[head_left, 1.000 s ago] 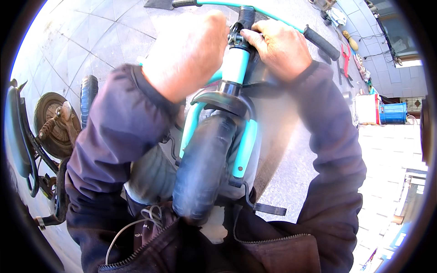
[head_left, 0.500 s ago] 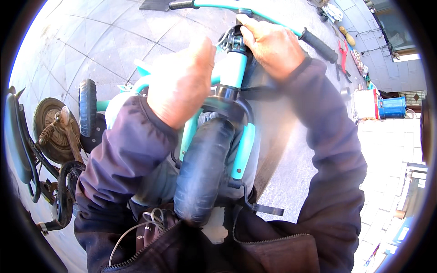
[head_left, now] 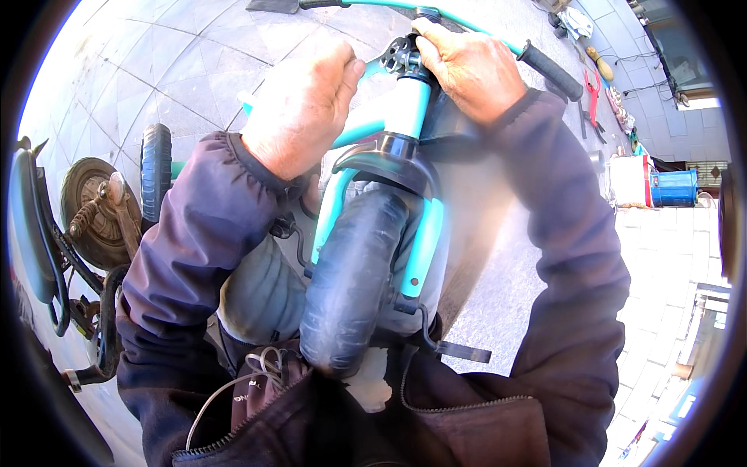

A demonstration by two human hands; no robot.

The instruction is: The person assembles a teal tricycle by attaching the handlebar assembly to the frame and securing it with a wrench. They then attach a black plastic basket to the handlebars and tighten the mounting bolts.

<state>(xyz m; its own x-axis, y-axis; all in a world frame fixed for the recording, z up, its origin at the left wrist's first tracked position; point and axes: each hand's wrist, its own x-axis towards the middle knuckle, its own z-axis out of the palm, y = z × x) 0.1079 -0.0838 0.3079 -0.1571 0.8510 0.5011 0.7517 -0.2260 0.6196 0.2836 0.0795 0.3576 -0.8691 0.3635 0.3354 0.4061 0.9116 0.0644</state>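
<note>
A teal child's tricycle (head_left: 407, 109) faces me, its black front wheel (head_left: 354, 284) against my jacket. My left hand (head_left: 303, 109) is closed on the handle of a wrench (head_left: 398, 56) with a round black head full of holes. That head sits against the black collar at the top of the steering tube. My right hand (head_left: 475, 74) is wrapped round the stem just under the teal handlebar (head_left: 475, 39), its thumb beside the wrench head. Its palm side and some fingers are hidden. Below the tube sit the black fork crown (head_left: 381, 165) and a pedal (head_left: 463, 352).
At the left stands another vehicle with a dusty wheel (head_left: 99, 204), near the tricycle's rear wheel (head_left: 156, 167). Red-handled cutters (head_left: 593, 93) and a blue bucket (head_left: 673, 188) lie along the right. A black handlebar grip (head_left: 548, 70) juts out beside my right sleeve.
My left hand has moved a little left and up, and the wrench head shows more clearly. The tricycle's front has shifted slightly right. My right hand keeps its grip.
</note>
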